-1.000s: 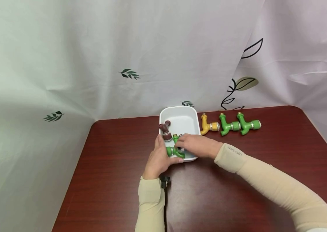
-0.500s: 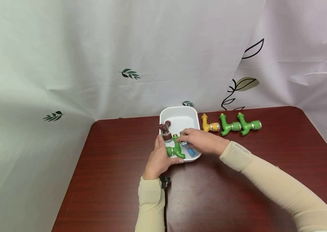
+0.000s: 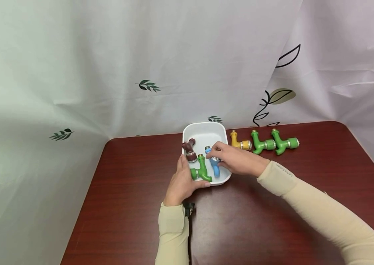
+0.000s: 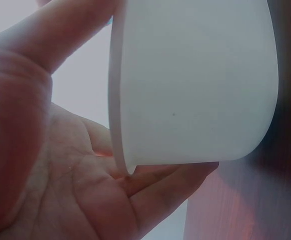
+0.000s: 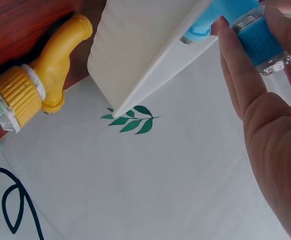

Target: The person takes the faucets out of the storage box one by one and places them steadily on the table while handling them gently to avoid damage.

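Note:
My right hand pinches a blue tap at the right side of a white plastic tray. In the right wrist view, the thumb and fingers hold the blue tap around its ribbed knob with a clear end. My left hand holds the tray's near left corner, fingers along its left side and thumb along the front. The left wrist view shows the tray's outer wall between thumb and fingers. Inside the tray, a green tap lies near the left thumb, and a dark brown tap leans at the left wall.
Right of the tray, a yellow tap and two green taps, the nearer one and the farther one, lie in a row along the back of the dark red table. A white patterned cloth hangs behind.
My right hand has shifted back and to the right, bringing the blue tap upright beside the green one; it was mostly hidden under the hand earlier. The left hand has stayed put.

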The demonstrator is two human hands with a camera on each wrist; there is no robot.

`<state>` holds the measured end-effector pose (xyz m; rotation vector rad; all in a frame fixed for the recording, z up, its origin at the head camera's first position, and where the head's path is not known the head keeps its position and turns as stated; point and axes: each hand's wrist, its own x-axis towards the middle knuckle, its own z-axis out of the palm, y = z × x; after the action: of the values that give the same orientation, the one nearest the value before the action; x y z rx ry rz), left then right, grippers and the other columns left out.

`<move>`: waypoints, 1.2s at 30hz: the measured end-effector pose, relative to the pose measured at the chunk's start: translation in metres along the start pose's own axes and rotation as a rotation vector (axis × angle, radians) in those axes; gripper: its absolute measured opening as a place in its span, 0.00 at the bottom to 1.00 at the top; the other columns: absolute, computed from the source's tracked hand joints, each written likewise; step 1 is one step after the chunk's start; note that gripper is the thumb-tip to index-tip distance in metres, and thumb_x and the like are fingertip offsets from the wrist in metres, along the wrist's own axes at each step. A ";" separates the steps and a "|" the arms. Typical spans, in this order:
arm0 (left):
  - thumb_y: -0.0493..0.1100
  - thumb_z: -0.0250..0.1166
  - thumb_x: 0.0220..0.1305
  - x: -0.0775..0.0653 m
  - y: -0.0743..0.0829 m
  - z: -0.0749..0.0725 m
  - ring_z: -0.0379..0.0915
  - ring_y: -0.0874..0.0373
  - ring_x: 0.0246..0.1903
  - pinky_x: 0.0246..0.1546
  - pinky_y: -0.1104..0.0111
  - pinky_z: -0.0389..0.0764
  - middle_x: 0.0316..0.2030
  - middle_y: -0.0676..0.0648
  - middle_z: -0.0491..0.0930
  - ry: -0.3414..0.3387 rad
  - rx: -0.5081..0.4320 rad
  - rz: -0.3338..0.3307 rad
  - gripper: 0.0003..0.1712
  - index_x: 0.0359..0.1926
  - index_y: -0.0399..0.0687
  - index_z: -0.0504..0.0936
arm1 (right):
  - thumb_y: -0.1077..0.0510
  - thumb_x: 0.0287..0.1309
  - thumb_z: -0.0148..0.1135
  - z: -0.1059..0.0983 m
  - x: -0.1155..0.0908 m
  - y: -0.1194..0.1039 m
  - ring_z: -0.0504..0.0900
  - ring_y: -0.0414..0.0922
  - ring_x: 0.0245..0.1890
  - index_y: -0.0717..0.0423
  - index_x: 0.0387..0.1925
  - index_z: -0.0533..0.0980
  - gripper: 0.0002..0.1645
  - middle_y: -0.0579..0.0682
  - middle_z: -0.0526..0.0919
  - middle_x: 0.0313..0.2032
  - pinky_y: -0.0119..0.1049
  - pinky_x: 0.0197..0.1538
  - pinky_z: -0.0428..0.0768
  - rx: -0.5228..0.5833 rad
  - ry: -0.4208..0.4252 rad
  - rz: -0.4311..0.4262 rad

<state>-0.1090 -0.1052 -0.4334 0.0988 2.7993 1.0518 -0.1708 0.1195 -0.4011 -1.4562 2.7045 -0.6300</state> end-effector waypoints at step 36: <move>0.58 0.83 0.44 0.000 0.000 0.000 0.70 0.35 0.59 0.60 0.51 0.73 0.77 0.33 0.44 0.003 -0.005 -0.008 0.78 0.77 0.29 0.40 | 0.64 0.55 0.74 -0.007 -0.031 -0.002 0.82 0.47 0.49 0.58 0.51 0.78 0.22 0.53 0.80 0.51 0.43 0.51 0.82 0.016 0.220 0.062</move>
<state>-0.1092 -0.1054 -0.4336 0.0852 2.7968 1.0579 -0.1524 0.1461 -0.3995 -1.3682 2.8858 -0.8533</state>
